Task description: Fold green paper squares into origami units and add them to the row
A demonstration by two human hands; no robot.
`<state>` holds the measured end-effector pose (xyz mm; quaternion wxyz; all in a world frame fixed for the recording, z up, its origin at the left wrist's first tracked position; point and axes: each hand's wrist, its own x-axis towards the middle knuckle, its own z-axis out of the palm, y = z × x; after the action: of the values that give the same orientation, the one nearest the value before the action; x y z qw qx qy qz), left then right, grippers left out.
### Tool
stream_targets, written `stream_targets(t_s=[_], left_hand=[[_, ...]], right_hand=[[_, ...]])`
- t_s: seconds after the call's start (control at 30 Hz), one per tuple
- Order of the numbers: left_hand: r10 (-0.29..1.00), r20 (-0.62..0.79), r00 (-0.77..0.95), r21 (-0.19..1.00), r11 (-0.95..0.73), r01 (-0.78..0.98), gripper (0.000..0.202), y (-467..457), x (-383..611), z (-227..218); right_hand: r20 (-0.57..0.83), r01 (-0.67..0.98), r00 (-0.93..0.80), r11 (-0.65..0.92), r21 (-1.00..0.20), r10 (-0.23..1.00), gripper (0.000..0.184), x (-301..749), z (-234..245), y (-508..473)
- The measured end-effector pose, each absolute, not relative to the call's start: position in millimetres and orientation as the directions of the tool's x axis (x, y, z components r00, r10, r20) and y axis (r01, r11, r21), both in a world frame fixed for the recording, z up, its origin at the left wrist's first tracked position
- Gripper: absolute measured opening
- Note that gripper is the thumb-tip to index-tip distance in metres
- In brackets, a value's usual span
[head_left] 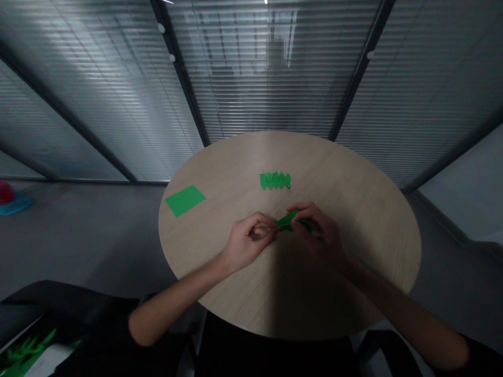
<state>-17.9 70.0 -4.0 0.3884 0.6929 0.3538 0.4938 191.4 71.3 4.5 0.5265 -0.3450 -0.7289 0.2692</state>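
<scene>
I observe the left hand (248,240) pinching the left tip of the green piece (286,222) while the right hand (319,230) grips its opposite end; the piece sits between them, over the table (231,162). I judge it to be folded paper: very light, flexible, easily creased or torn. Hold its outer edges with light fingertip pressure. A green sheet (185,200) lies beyond the left hand, farther left.

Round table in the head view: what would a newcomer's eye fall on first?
Probably the bright green piece held between the left hand and right hand, near the table's middle. Just beyond it lies a zigzag-edged green strip, and toward the left edge a flat green sheet.
</scene>
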Motion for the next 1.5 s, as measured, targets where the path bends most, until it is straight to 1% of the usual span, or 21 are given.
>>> stream_targets(t_s=[0.2, 0.3, 0.37, 0.43, 0.57, 0.7, 0.93, 1.1, 1.27, 1.5], left_hand=[[0.866, 0.421, 0.270, 0.880, -0.462, 0.111, 0.012, 70.7, -17.9, -3.6], [0.856, 0.435, 0.279, 0.872, -0.478, 0.106, 0.013, 70.4, -17.7, -2.8], [0.851, 0.436, 0.292, 0.867, -0.485, 0.119, 0.012, 69.7, -17.7, -2.7], [0.855, 0.432, 0.288, 0.870, -0.479, 0.116, 0.008, 69.0, -17.5, -2.8], [0.888, 0.371, 0.270, 0.910, -0.406, 0.083, 0.009, 68.1, -15.8, -1.9], [0.898, 0.350, 0.267, 0.924, -0.378, 0.061, 0.008, 67.5, -13.3, 0.4], [0.900, 0.353, 0.255, 0.927, -0.374, 0.037, 0.010, 66.4, -12.0, 1.0], [0.908, 0.345, 0.236, 0.929, -0.366, 0.051, 0.013, 65.6, -10.9, -0.8], [0.909, 0.346, 0.233, 0.926, -0.371, 0.070, 0.010, 64.5, -10.5, -1.3], [0.937, 0.228, 0.263, 0.974, -0.215, -0.078, 0.018, 66.7, -5.9, -1.9]], right_hand=[[0.569, 0.193, -0.215, 0.606, -0.772, 0.794, 0.002, 191.4, 0.3, 72.1], [0.591, 0.173, -0.234, 0.631, -0.756, 0.772, 0.002, 191.0, -0.1, 72.1], [0.590, 0.192, -0.239, 0.633, -0.750, 0.771, 0.003, 190.8, 0.2, 72.0], [0.600, 0.215, -0.238, 0.643, -0.735, 0.764, 0.002, 190.8, -0.1, 72.1], [0.601, 0.220, -0.253, 0.650, -0.727, 0.758, 0.002, 190.9, -2.3, 71.9], [0.596, 0.228, -0.211, 0.632, -0.741, 0.775, 0.001, 189.6, -2.5, 70.6], [0.630, 0.239, -0.175, 0.653, -0.718, 0.757, 0.003, 187.0, -2.1, 69.3], [0.617, 0.267, -0.160, 0.636, -0.724, 0.770, 0.004, 188.4, -4.3, 68.6], [0.614, 0.288, -0.150, 0.628, -0.723, 0.775, 0.002, 189.0, -4.3, 68.4], [0.646, 0.330, -0.130, 0.647, -0.687, 0.752, 0.004, 190.1, -4.0, 70.2]])
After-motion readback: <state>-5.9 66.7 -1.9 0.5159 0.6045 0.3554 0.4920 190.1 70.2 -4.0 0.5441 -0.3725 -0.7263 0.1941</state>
